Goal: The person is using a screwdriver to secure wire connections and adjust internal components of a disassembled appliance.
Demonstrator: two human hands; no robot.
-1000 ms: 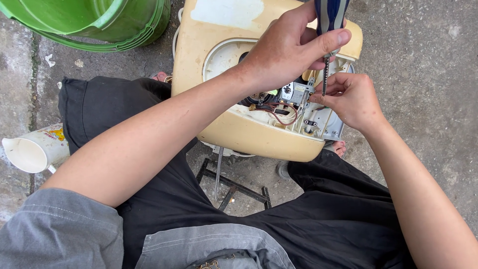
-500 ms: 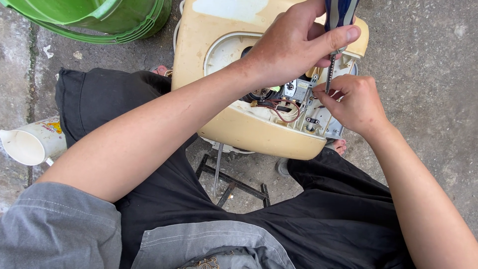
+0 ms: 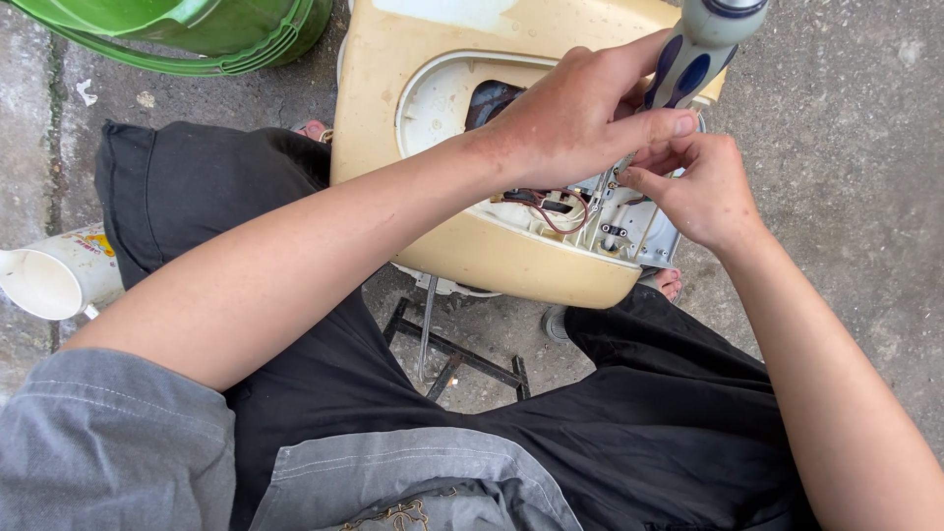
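A cream-yellow appliance housing point(image 3: 492, 256) lies open-side up across my knees, with wires and a grey circuit part point(image 3: 629, 221) showing inside. My left hand point(image 3: 570, 123) reaches across it and is shut on a screwdriver point(image 3: 703, 49) with a grey and blue handle, its shaft pointing down into the wiring. My right hand point(image 3: 698, 187) sits just right of the shaft, its fingertips pinching at the shaft near the tip. The tip itself is hidden among the parts.
A green plastic basin point(image 3: 197, 34) stands at the top left on the concrete floor. A white mug point(image 3: 59, 280) lies on its side at the left edge. A dark metal frame point(image 3: 452, 354) sits on the ground between my legs, below the housing.
The view has drawn closer to the housing. My left hand with the screwdriver has tilted slightly, and my right hand's fingers have closed in on the shaft.
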